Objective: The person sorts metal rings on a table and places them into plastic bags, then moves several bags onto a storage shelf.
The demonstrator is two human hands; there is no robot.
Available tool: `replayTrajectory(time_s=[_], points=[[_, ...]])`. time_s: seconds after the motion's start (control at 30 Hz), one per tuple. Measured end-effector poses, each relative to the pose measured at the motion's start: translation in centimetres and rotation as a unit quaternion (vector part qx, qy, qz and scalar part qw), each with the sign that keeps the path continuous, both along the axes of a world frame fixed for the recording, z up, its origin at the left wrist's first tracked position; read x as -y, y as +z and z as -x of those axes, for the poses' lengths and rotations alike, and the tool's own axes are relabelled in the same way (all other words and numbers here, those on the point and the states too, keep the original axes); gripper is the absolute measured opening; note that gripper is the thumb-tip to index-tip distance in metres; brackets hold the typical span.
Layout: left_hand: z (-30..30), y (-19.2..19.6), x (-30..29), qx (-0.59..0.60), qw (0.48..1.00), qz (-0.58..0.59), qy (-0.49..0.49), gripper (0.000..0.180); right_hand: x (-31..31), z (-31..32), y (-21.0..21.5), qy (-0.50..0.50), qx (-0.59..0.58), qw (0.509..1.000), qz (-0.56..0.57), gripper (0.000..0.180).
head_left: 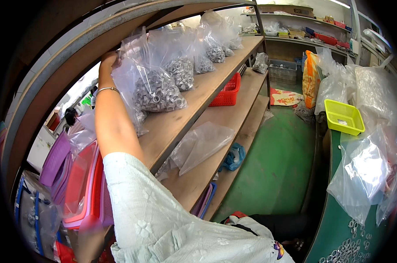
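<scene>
I have the left hand (110, 58) stretched up beside the top of the nearest clear bag of metal rings (158, 90), which sits on the upper wooden shelf (171, 128) ahead of a row of similar bags (179, 73). Plastic hides the fingers, so I cannot tell how far they are open or whether they grip it; nor can I tell for the right hand. On the lower shelf (216, 119) I see a red basket (228, 95) and a flat plastic bag (206, 147). Far right, a yellow-green basket (348, 128) stands on the green table (332, 219), with loose rings (344, 254) nearer me.
</scene>
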State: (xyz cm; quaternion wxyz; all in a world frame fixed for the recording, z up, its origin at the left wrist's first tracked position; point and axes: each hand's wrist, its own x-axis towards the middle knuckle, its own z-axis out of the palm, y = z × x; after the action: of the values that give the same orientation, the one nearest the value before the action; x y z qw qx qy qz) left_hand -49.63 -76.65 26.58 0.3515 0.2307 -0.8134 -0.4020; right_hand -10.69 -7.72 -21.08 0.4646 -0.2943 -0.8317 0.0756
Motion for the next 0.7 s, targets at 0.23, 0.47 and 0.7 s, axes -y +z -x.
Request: replayTrajectory(time_s=[0.23, 0.47, 0.7], points=[[-2.3, -1.1, -1.3, -0.244, 0.921, -0.113, -0.282, 0.017, -0.3, -0.1, -0.4, 0.003, -0.014, 1.000, 0.015, 0.014], [-3.4, 1.1, -6.9, 0.341, 0.925, 0.155, 0.066, 0.015, -0.3, -0.9, 0.1, 0.024, -0.043, 0.998, 0.047, 0.013], [2.5, -2.5, -2.7, 0.196, 0.929, 0.291, 0.120, 0.013, 0.9, -1.1, 1.1, 0.010, -0.025, 0.999, 0.039, 0.013]])
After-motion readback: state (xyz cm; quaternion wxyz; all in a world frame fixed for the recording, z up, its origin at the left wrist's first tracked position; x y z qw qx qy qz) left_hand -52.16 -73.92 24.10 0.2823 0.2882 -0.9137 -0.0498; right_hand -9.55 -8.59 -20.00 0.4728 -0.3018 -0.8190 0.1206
